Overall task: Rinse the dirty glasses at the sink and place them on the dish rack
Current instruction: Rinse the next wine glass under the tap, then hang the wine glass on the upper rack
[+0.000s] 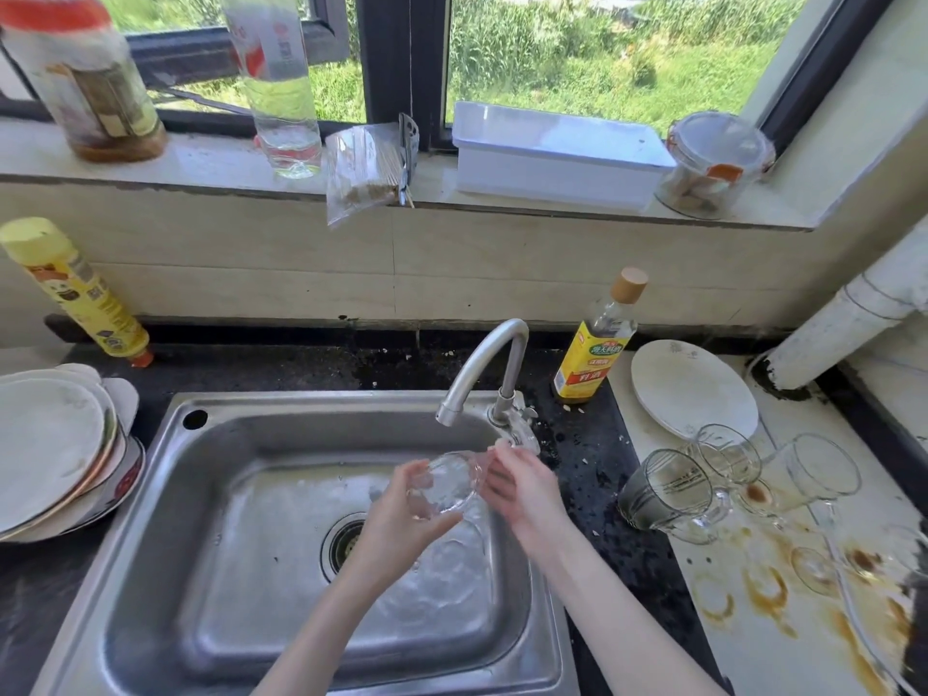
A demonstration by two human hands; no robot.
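- Presently one clear drinking glass (447,482) is held over the stainless steel sink (211,499), just below the spout of the curved metal tap (484,369).
- Left hand (407,514) has its fingers and thumb curled round the glass from the near side, gripping it tilted on its side.
- Right hand (522,487) lies against the far end of the same glass with fingers fairly straight; whether it grips or only rubs the glass cannot be told.
- Water ripples in the sink basin below the hands, so rinsing looks to be under way, though the stream itself is hard to make out.
- Several clear glass mugs and tumblers (728,474) wait on the pale, brown-stained counter (753,620) to the right, some lying on their sides.
- A wire edge at the lower right corner may be the dish rack, but it is too cut off to tell, and I see no rinsed glass placed there.
- My judgement: the task is early, with this glass mid-rinse and most glasses left to do.
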